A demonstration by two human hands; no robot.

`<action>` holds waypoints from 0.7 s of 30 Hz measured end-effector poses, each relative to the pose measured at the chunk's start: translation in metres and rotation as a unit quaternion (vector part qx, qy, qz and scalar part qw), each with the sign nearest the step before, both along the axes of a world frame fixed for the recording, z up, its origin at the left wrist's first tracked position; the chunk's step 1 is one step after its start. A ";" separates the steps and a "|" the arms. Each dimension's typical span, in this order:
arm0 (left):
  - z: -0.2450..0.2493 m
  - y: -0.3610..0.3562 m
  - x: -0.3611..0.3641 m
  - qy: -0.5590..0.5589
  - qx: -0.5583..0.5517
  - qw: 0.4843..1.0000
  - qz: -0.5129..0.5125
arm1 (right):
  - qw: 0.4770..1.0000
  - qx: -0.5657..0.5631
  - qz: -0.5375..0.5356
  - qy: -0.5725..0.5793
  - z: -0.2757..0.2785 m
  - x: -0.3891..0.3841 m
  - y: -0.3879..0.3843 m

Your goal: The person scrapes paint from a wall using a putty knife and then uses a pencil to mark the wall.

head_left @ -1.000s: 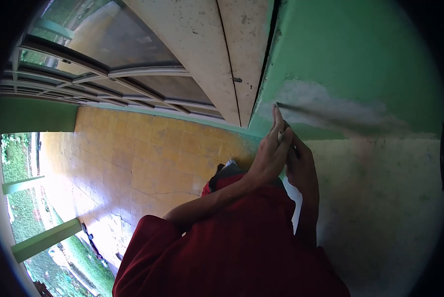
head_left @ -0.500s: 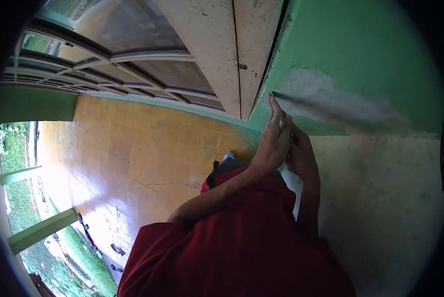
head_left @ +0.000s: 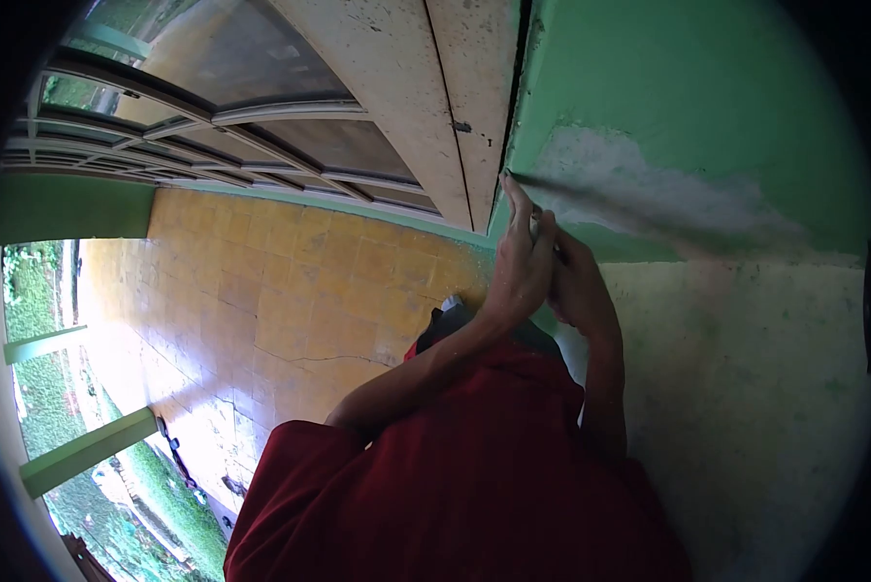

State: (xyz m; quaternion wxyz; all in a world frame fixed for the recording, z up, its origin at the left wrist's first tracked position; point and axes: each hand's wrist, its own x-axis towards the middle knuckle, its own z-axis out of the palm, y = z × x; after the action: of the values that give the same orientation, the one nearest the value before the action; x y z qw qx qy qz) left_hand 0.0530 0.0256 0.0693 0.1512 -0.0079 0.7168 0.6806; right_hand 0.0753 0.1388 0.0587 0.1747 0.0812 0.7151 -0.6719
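Observation:
My left hand reaches up to the green wall, its index finger stretched toward the edge beside the door frame. Close behind it is my right hand, with its fingers curled and partly covered by the left. Both hands are closed around a thin tool, of which only a small dark tip shows at the wall; its kind is hidden by my fingers. Next to the hands, a bare whitish patch breaks the green paint of the wall. A shadow falls across the patch.
A worn cream door frame with glass panes runs along the upper left. Below lies a yellow tiled floor with a crack. Pale wall continues at right. Green posts and grass stand at left.
Both hands have moved together to the left and slightly up along the wall, bringing the tool's tip nearer the door frame. The grip looks the same.

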 end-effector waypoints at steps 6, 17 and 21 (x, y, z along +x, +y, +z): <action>-0.009 0.005 0.007 0.050 -0.020 0.998 -0.018 | 0.995 -0.058 -0.063 -0.046 0.027 0.009 0.000; 0.007 -0.010 -0.002 -0.045 -0.002 0.999 -0.005 | 0.999 -0.027 -0.030 -0.032 0.020 0.002 -0.006; 0.003 -0.011 0.000 0.028 0.007 0.999 -0.023 | 0.995 -0.068 -0.040 -0.057 0.043 0.000 -0.007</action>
State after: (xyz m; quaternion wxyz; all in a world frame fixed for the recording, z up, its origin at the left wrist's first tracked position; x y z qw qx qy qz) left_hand 0.0534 0.0144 0.0721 0.1472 0.0286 0.7161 0.6817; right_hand 0.0758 0.1316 0.1016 0.1934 0.1361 0.6530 -0.7195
